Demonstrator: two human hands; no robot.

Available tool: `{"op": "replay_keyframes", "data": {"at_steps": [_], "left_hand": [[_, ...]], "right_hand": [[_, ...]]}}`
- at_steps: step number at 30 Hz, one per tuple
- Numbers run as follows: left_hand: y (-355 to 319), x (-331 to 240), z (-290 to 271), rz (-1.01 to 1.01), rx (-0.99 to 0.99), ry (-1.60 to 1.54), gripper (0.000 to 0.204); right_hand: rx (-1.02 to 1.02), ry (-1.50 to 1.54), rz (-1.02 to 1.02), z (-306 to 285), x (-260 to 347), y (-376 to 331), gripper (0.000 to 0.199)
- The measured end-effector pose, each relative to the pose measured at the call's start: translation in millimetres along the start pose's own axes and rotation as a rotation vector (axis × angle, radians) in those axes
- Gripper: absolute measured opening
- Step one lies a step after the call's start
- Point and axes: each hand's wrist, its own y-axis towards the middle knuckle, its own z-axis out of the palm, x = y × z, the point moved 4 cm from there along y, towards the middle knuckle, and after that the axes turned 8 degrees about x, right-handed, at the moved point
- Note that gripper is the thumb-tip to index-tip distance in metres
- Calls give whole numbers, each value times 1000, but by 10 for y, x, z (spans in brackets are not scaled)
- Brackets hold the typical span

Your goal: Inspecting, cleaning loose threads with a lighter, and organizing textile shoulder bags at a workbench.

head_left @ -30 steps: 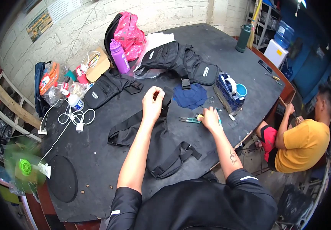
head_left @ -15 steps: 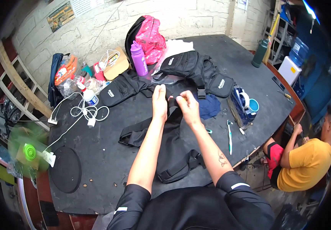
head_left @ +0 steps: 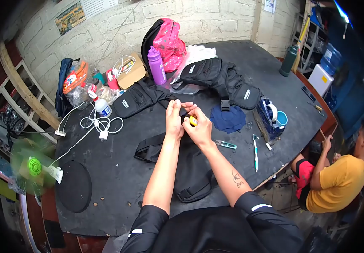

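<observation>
In the middle of the table, my left hand (head_left: 175, 119) is closed on an edge of a black bag (head_left: 192, 166), whose body and straps lie below my wrists. My right hand (head_left: 199, 125) meets it from the right, fingers curled round a small yellow object (head_left: 193, 121), shaped like a lighter but mostly covered by the fingers. The bag's held part is largely hidden between my hands. Beside my right wrist lie green-handled thread snips (head_left: 225, 144). A navy cloth (head_left: 228, 119) is just beyond them.
Finished-looking black bags (head_left: 199, 71) lie at the back, beside a purple bottle (head_left: 156, 67) and pink backpack (head_left: 170, 44). A toothbrush (head_left: 255, 152) and tape holder (head_left: 270, 120) are to the right. White cables (head_left: 95, 122) and a spinning fan (head_left: 34, 166) are left. A person in yellow (head_left: 342, 185) sits at right.
My hands have come closer together and a little lower. The yellow object now shows in my right hand. The snips, mostly covered by my right arm before, are now visible.
</observation>
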Motion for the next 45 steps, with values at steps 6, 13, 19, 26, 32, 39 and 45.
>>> {"op": "replay_keyframes", "data": {"at_steps": [6,13,19,26,32,39,45], "left_hand": [[-40,-1,18,9,-20,5,22],[-162,55,119,175,-32,709,30],[-173,92,111,253,-72,802,5],[-35,112,36,19,-123,56,15],[-106,127,-7,-26,-147,-16,14],[-133,195,-79,-38,-151,-66,11],[-139,228,-104,-51,-166,-114,9]], "right_hand": [[-4,81,20,37,-82,-52,20],[11,872,353,-16,-347,15,14],[125,1022,345,-103,-375,102,24],[62,34,132,6,-218,-17,26],[18,38,151,51,-183,-21,24],[25,-33,137,49,-174,-50,22],[2,-30,97,30,-166,-75,24]]}}
